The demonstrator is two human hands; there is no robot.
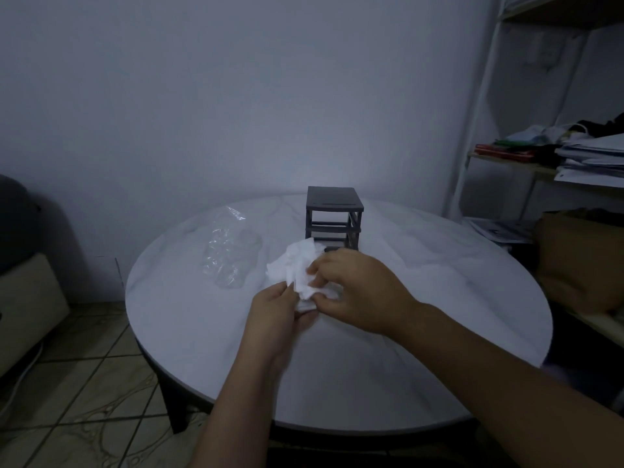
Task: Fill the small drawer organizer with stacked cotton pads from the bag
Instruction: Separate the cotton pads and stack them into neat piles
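Both hands, left hand [275,312] and right hand [358,292], grip white pads [297,268] at frame centre. The organizer [334,216] stands just behind; the bag [229,256] lies left on the table [439,298].

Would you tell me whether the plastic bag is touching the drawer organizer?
Apart. The head view shows bare table between the plastic bag and the drawer organizer.

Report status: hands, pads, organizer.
Both grips on: left hand and right hand hold the cotton pads. Behind them, drawer organizer upright. At left, plastic bag; nothing in the way.
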